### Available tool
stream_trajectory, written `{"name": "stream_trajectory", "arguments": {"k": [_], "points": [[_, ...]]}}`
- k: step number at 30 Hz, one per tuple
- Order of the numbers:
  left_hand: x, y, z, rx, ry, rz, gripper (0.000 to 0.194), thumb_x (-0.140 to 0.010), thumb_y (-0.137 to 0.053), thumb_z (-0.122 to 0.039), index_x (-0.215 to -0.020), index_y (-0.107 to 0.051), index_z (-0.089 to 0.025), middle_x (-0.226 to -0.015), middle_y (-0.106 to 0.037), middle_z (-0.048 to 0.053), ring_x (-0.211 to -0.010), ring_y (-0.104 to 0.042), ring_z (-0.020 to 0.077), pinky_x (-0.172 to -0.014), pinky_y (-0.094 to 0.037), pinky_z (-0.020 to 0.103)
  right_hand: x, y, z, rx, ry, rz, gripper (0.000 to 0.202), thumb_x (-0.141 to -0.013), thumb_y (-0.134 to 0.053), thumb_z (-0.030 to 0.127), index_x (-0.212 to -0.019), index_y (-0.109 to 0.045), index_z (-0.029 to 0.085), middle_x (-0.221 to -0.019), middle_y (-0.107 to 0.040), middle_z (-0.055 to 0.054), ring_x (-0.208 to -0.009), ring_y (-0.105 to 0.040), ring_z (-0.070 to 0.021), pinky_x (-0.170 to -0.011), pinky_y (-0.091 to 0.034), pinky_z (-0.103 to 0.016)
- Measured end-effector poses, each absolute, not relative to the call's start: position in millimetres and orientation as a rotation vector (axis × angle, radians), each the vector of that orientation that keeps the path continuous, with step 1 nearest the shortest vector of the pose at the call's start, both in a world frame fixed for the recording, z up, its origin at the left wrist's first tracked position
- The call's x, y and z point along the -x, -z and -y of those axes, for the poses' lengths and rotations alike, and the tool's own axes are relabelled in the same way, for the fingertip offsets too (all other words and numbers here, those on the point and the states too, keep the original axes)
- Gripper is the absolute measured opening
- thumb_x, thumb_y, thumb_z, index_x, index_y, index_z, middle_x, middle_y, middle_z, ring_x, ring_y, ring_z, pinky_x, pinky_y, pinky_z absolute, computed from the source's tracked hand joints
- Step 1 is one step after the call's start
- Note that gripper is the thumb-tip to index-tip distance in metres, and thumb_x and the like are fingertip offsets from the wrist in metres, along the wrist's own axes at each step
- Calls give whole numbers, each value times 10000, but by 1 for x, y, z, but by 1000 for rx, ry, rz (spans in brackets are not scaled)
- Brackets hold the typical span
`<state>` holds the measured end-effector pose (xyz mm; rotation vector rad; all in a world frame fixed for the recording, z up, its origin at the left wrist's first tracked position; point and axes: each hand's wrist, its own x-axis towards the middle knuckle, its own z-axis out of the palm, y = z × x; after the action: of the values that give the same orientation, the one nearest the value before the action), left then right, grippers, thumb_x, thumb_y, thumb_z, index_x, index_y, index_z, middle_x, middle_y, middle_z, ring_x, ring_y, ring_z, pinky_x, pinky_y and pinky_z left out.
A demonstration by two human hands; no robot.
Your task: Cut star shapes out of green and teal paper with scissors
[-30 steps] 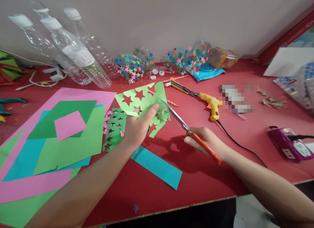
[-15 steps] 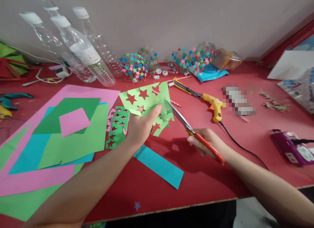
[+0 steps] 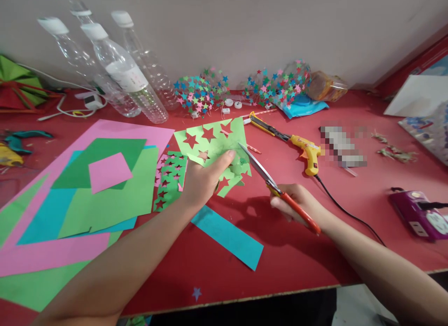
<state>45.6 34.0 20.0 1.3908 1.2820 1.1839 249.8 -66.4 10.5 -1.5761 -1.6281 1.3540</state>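
While fingers [image 3: 278, 203] hold scissors [image 3: 261, 169], glue gun [image 3: 307, 151] near, bottles [image 3: 129, 77] behind

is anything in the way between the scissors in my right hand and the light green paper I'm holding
Nothing visible is in the way. The scissors in your right hand overlap the right edge of the light green paper in this view. Your left hand has its thumb close to the tips.

The left hand [image 3: 201, 183] is clamped in a pinch, its thumb [image 3: 223, 162] stretched forward and rightward on top. Behind it, the bare left forearm [image 3: 140, 246] slants back and leftward. To its right, well apart and set slightly back, the right hand [image 3: 304, 202] curls in a grip, the bare right forearm [image 3: 371, 258] angling back and rightward from it.
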Motion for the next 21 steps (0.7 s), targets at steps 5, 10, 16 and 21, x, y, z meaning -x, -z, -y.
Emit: {"name": "stream_trajectory", "arguments": {"k": [5,10,16,21], "points": [[-44,-21,-32,-1432,-1153,-1255,302,-659,-745,-423,-548,-561,-211,-525,-537,-34,-522,-497,107,-530,-434,259,-250,-9,67,1546,-1339,1652,508,-821,-536,658,-656,-469,183,-484,-440,41,-430,-398,-85,-424,-287,-224],[-44,-21,-32,-1447,-1173,-1260,305,-659,-746,-424,-551,-556,-212,-531,-531,-35,-528,-486,104,-524,-424,255,-249,-8,68,1613,-1440,1569,460,-841,-537,613,-686,-485,183,-456,-427,56,-407,-401,-86,-417,-312,-219],[-47,-24,-31,-1428,-1168,-1233,246,-671,-734,-385,-577,-592,-207,-565,-580,-24,-553,-528,109,-562,-461,255,-247,-7,70,1644,-1419,1594,426,-877,-504,564,-678,-466,189,-448,-449,52,-407,-395,-83,-427,-320,-218],[-48,-26,-31,-1423,-1181,-1199,192,-670,-729,-360,-624,-630,-202,-622,-636,-10,-612,-590,125,-605,-495,256,-246,-6,69,1651,-1432,1571,436,-859,-518,580,-668,-454,194,-443,-439,55,-394,-388,-81,-410,-307,-212]]}}
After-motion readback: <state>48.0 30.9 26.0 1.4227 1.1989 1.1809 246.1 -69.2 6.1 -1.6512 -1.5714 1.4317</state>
